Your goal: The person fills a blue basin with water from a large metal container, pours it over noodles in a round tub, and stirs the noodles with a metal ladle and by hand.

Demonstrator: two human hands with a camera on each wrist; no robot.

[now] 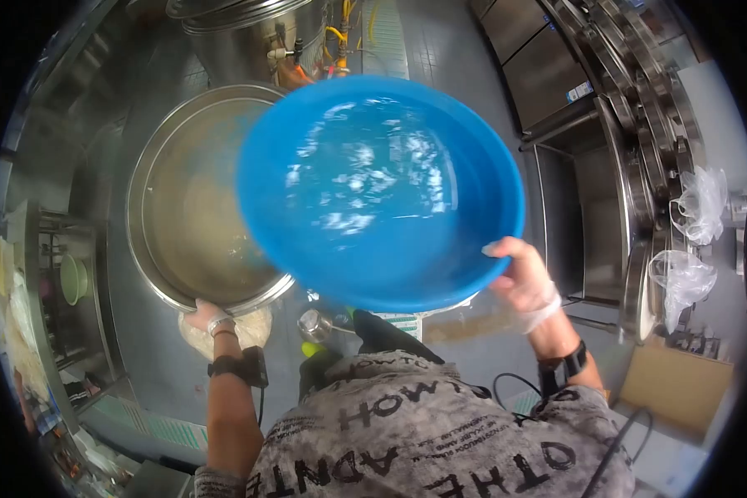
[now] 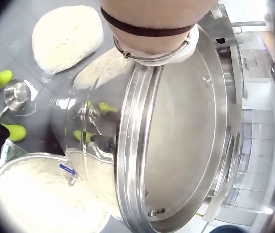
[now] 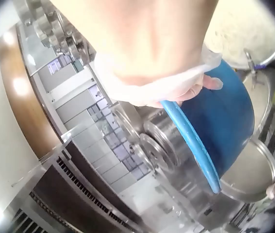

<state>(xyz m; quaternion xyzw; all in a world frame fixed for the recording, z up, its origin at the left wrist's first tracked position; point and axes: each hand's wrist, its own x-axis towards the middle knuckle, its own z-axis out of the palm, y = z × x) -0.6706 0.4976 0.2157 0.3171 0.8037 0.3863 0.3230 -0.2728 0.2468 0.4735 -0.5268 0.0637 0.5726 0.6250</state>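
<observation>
My right hand (image 1: 521,274), in a clear thin glove, grips the rim of a large blue basin (image 1: 382,278). Glints on clear liquid show inside the basin, which overlaps the right side of a wide steel pot (image 1: 139,224) in the head view. Cloudy pale liquid (image 2: 181,126) fills much of that pot. At the pot's near rim, my gloved left hand (image 1: 202,314) holds the edge; in the left wrist view the wrist hides most of its fingers. From the right wrist view, the fingers (image 3: 195,92) bend over the basin's rim.
A pale plastic-wrapped bundle (image 2: 67,39) lies on the floor beside the pot. Close by are a steel ladle (image 2: 16,94) and a container of white contents (image 2: 30,158). Steel shelving (image 1: 581,199) stands on the right, with clear plastic bags (image 1: 681,282) hanging there. Another steel vessel (image 1: 249,46) stands ahead.
</observation>
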